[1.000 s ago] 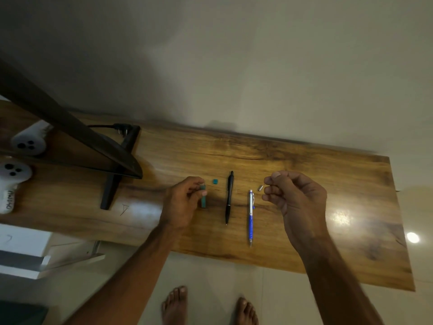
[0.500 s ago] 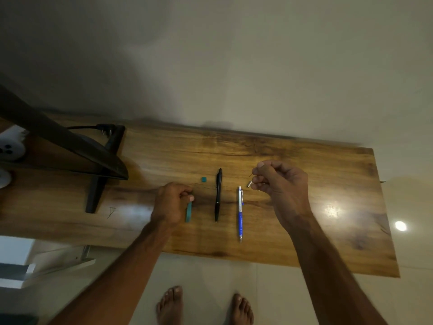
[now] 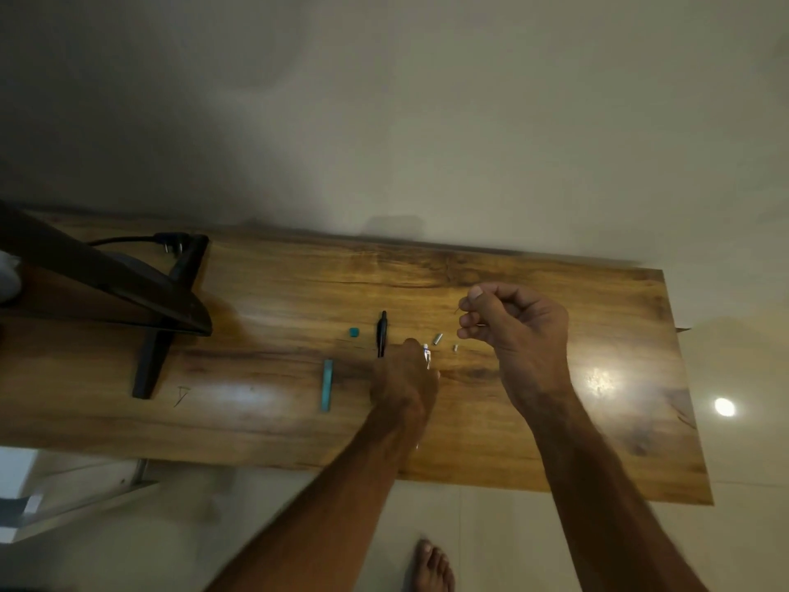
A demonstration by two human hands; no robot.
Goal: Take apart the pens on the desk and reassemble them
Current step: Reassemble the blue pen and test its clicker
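Blue pen [image 3: 427, 354] lies under the closing left grip [image 3: 403, 384]; right grip [image 3: 512, 331] pinches something thin.

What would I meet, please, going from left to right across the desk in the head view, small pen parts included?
Monitor stand foot → teal pen barrel → small teal cap → black pen → left hand over the blue-and-white pen → larger silver piece → smaller silver piece → right hand.
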